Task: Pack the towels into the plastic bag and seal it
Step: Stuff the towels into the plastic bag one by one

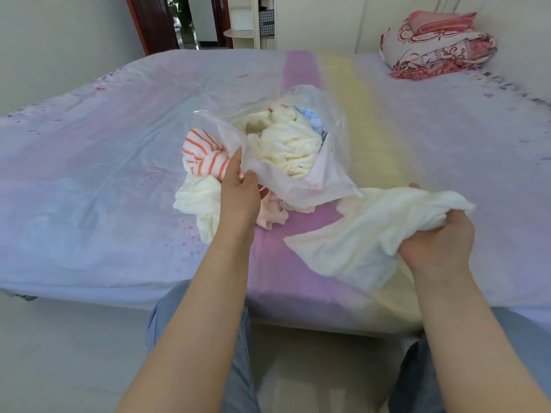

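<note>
A clear plastic bag [313, 186] lies open on the bed, with a cream towel [286, 144] and a bit of a blue towel [311, 119] inside. My left hand [240, 195] pinches the bag's near left rim and holds the mouth open. My right hand [438, 242] grips a loose cream towel [366, 234] to the right of the bag, and it hangs onto the bed. Outside the bag on the left lie an orange-striped towel [202, 155], another cream towel [196, 204] and a pink cloth [274, 214].
The bed [104, 180] has a pastel sheet with pink and yellow stripes, and its front edge runs just before my knees. Folded red-patterned bedding [438, 52] sits at the far right corner. A doorway and a shelf stand beyond the bed.
</note>
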{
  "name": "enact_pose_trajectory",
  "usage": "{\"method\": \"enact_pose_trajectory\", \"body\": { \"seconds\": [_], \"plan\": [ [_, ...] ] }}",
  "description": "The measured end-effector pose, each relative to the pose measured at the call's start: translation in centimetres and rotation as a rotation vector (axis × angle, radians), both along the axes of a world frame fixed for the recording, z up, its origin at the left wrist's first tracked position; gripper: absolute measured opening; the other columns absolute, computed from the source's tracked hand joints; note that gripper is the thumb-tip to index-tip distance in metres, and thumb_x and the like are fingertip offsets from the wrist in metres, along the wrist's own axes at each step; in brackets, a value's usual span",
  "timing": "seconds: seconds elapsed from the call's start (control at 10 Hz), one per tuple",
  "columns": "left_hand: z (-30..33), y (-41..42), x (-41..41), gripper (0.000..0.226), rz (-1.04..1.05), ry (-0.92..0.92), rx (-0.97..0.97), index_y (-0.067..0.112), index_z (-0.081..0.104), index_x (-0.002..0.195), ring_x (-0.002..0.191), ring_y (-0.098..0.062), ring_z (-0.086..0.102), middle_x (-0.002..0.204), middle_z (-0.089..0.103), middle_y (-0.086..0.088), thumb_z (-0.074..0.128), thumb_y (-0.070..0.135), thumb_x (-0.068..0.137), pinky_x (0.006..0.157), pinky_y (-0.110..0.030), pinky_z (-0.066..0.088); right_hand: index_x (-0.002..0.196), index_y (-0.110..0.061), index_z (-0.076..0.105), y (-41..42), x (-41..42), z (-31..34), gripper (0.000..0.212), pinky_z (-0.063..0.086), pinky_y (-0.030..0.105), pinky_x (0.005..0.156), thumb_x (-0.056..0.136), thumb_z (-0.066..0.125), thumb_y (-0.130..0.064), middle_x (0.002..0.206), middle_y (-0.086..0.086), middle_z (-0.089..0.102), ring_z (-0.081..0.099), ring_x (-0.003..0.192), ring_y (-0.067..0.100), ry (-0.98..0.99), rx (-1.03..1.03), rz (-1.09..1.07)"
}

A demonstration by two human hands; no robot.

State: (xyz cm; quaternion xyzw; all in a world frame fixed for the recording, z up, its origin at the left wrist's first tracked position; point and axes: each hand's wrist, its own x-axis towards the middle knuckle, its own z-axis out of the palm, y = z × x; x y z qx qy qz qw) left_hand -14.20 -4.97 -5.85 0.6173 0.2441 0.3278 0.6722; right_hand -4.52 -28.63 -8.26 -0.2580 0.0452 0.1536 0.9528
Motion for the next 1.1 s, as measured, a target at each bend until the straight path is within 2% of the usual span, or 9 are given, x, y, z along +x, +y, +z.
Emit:
{"method": "enact_pose_trajectory", "body": {
  "seconds": [0.1,0.2,0.3,0.4,0.6,0.7,0.9,1.0,1.1],
  "plan": [
    [0.1,-0.8,0.1,0.052,0.022,-0.006,-0.025,0.026,0.037,0.145,0.103,-0.015,0.065,0.129,0.060,-0.002,0.034,0.006,0.097,0.085,-0.027,0.057,0.097,-0.019,0.064,-0.7,-0.3,2.0,0.025,0.051,0.038,0.091,0.095,0.043,-0.031,0.100,-0.001,0.068,0.067,0.095,0.018,0.064,-0.093,-0.292],
    [0.3,-1.1,0.5,0.045,0.045,0.004,-0.023,0.018,0.032,0.145,0.097,-0.014,0.066,0.130,0.057,-0.007,0.036,0.016,0.100,0.083,-0.027,0.057,0.082,-0.016,0.058,0.1,-0.3,1.8,0.029,0.044,0.032,0.073,0.083,0.040,-0.038,0.079,0.000,0.058,0.059,0.077,0.021,-0.204,-0.868,-0.469],
    [0.3,-1.7,0.7,0.045,0.062,0.024,0.043,0.013,0.031,0.144,0.088,-0.010,0.066,0.110,0.061,0.000,0.042,0.019,0.100,0.075,-0.023,0.056,0.107,-0.023,0.057,0.9,-0.3,-2.6,0.048,0.035,0.044,0.093,0.076,0.043,-0.057,0.124,0.009,0.048,0.046,0.122,0.032,-0.722,-1.989,0.107],
    [-0.2,-2.3,0.6,0.052,0.063,0.014,0.096,0.023,0.027,0.147,0.065,0.001,0.056,0.074,0.050,0.016,0.046,0.019,0.100,0.063,-0.018,0.052,0.140,-0.045,0.028,0.5,-0.9,-6.5,0.077,0.012,0.058,0.112,0.074,0.064,-0.058,0.157,0.002,-0.023,-0.009,0.146,0.038,-0.710,-2.121,0.583],
    [-1.2,-3.0,0.4,0.066,0.020,0.043,0.255,0.037,0.007,0.152,0.066,0.005,0.054,0.096,0.055,0.000,0.045,0.022,0.100,0.075,-0.027,0.053,0.127,-0.025,0.041,0.4,-1.1,-6.3,0.038,0.041,0.037,0.081,0.090,0.050,-0.027,0.129,0.011,0.043,0.047,0.112,0.035,-0.840,-2.252,0.424],
    [-1.9,-2.6,-0.1,0.064,0.071,0.161,0.467,0.038,0.002,0.152,0.081,-0.010,0.061,0.123,0.056,-0.003,0.039,0.029,0.100,0.073,-0.042,0.057,0.071,-0.031,0.049,1.1,-1.4,-2.6,0.020,0.040,0.020,0.063,0.083,0.040,-0.043,0.068,-0.017,0.056,0.057,0.071,0.007,-0.931,-1.751,0.392],
    [-2.4,-1.3,-1.5,0.057,0.135,0.375,0.666,0.018,0.018,0.152,0.055,-0.016,0.047,0.067,0.050,0.000,0.039,0.011,0.099,0.050,-0.032,0.033,0.110,-0.028,0.049,8.8,-3.6,5.7,0.036,0.044,0.000,0.069,0.087,0.056,-0.001,0.094,-0.017,0.055,0.056,0.072,-0.021,-0.980,-0.963,0.236],
    [-1.8,-1.7,-2.4,0.059,0.113,0.240,0.598,0.022,0.019,0.151,0.053,-0.013,0.047,0.063,0.049,0.000,0.037,0.005,0.096,0.052,-0.030,0.038,0.128,-0.020,0.050,15.0,-1.9,5.5,0.043,0.040,0.017,0.100,0.086,0.057,-0.015,0.129,0.000,0.052,0.051,0.117,0.004,-1.215,-1.329,0.132],
    [-1.2,-1.8,-3.0,0.068,0.119,0.186,0.558,0.034,0.011,0.152,0.049,-0.013,0.045,0.057,0.048,-0.003,0.035,0.006,0.096,0.046,-0.019,0.037,0.151,-0.036,0.013,18.1,0.5,4.8,0.080,0.008,0.044,0.118,0.085,0.057,-0.019,0.160,0.004,-0.015,-0.009,0.148,0.030,-1.256,-1.928,0.529]
  ]
}}
